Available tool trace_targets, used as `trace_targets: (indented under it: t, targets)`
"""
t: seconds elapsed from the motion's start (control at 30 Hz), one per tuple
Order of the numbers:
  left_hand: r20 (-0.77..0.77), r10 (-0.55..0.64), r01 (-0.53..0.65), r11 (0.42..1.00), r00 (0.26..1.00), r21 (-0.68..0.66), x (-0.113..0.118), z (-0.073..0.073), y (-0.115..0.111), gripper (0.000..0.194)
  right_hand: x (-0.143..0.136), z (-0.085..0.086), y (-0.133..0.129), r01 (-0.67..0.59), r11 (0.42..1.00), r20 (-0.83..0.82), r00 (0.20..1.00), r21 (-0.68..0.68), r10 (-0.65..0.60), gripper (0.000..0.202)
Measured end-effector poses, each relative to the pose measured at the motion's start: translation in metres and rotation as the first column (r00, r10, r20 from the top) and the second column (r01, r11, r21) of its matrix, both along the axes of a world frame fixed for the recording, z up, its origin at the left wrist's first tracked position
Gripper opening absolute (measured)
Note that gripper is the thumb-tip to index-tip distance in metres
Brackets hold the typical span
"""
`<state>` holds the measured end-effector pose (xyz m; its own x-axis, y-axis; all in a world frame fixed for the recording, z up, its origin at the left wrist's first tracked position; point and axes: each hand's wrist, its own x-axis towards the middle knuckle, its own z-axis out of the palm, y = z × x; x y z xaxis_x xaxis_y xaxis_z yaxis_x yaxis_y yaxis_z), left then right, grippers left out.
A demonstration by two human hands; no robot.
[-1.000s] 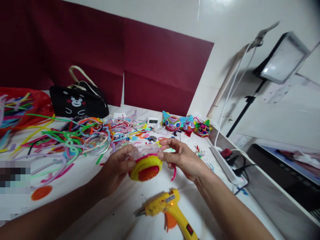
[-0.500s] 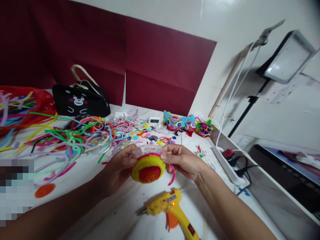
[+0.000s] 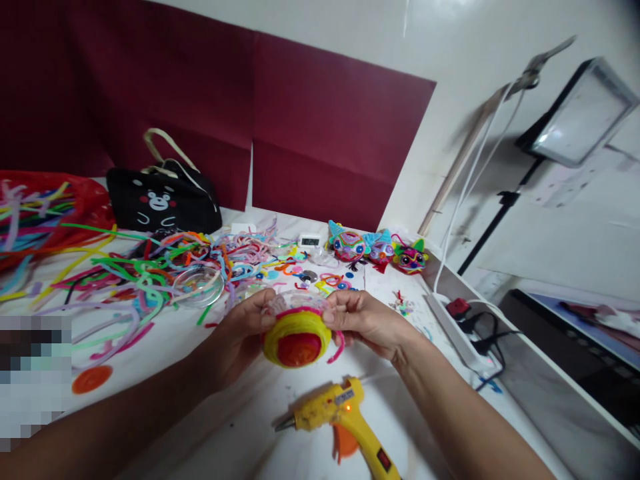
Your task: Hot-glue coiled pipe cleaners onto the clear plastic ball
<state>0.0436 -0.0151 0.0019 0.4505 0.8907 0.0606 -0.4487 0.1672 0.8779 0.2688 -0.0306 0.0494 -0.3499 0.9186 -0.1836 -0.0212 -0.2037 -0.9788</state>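
Between my hands is a clear plastic bowl (image 3: 299, 333) covered in wound pipe cleaners, with a red centre, a wide yellow band and a pink row by its clear rim. My left hand (image 3: 250, 327) grips its left side, thumb on the rim. At the right, my right hand (image 3: 357, 320) has thumb and fingers pressed on the rim where the pink pipe cleaner (image 3: 339, 348) runs, its loose end hanging below the fingers. A yellow hot glue gun (image 3: 330, 410) lies below on the table, nozzle pointing left, its small light glowing orange.
Loose pipe cleaners (image 3: 145, 280) and a clear dish (image 3: 199, 287) spread over the left. Behind stand a black bag (image 3: 163, 200), a small digital clock (image 3: 309, 241) and colourful decorated masks (image 3: 347, 245). A power strip (image 3: 460, 333) with plugs runs along the right edge.
The pink pipe cleaner's loose end has swung slightly left and closer under my right hand. Both hands keep their hold on the bowl; the view has shifted slightly.
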Motion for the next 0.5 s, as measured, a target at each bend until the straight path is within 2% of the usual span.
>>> trace_targets:
  t: [0.27, 0.5]
  targets:
    - [0.107, -0.047, 0.045, 0.999, 0.993, 0.021, 0.0014, -0.0014, 0.0009, 0.03, 0.0007, -0.0026, 0.0024, -0.006, 1.0, 0.02, 1.0, 0.004, 0.006, 0.062]
    - [0.083, -0.037, 0.038, 0.999, 0.996, -0.015, 0.0014, 0.0, -0.0002, 0.033, 0.0025, -0.0043, 0.0039, -0.017, 1.0, 0.027, 0.999, 0.01, 0.017, 0.062]
